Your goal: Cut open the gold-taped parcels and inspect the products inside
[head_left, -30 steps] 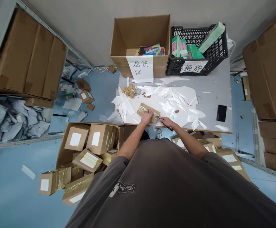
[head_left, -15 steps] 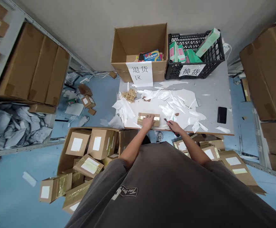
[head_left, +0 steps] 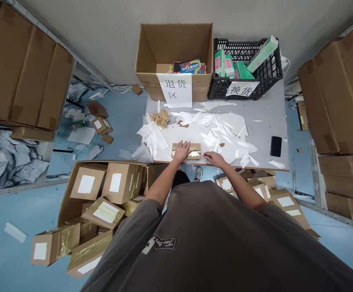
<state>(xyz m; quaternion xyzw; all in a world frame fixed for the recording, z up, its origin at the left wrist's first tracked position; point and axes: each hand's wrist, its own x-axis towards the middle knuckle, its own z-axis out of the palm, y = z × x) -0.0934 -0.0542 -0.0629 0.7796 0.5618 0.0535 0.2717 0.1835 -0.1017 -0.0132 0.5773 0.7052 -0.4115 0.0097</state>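
Observation:
A small cardboard box [head_left: 196, 146] with shiny tape along it lies flat near the front edge of the table. My left hand [head_left: 182, 150] is on its left part, fingers bent over the top and holding it down against the table. In my right hand [head_left: 215, 158], at the box's right end, is a utility knife [head_left: 206, 154] with a red and black handle. Its blade points left and reaches the taped side of the box; the exact contact of the tip is too small to make out.
Torn white paper [head_left: 215, 125] and crumpled brown paper [head_left: 161, 118] litter the table [head_left: 264, 138]. Behind stand a large open carton [head_left: 146, 87] and a black crate [head_left: 253, 95] with green boxes. A phone [head_left: 275, 146] lies right. Several parcels [head_left: 86, 184] fill a carton at left.
My right hand has brought the utility knife left to the box's right end. My left hand stays on the box. The whole view has shifted slightly.

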